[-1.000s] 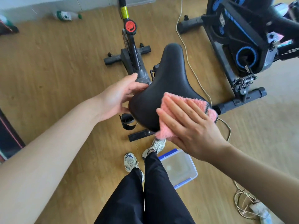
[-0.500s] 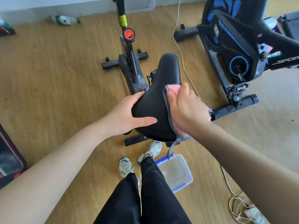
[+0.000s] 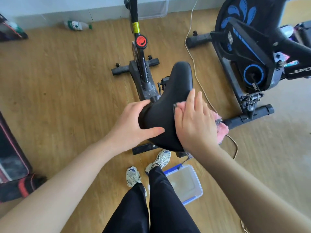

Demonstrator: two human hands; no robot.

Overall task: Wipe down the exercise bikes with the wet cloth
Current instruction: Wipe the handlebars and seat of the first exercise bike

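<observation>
The black saddle [image 3: 175,91] of a slim black exercise bike [image 3: 143,76] is right below me. My left hand [image 3: 134,126] grips the saddle's wide rear on its left side, thumb on top. My right hand [image 3: 195,121] presses a pink fluffy cloth [image 3: 222,128] flat against the saddle's right side; most of the cloth is hidden under the palm, with a grey edge hanging below. A second black and blue exercise bike [image 3: 249,52] stands to the right.
A clear plastic tub with blue rim [image 3: 185,182] sits on the wooden floor by my feet. A white cable [image 3: 193,52] runs between the bikes. A plastic bottle [image 3: 75,25] lies by the far wall. A dark bag [image 3: 11,158] stands at the left.
My right hand slid the cloth from the top rear of the saddle onto its right side. My left hand shifted its grip further onto the saddle's rear left.
</observation>
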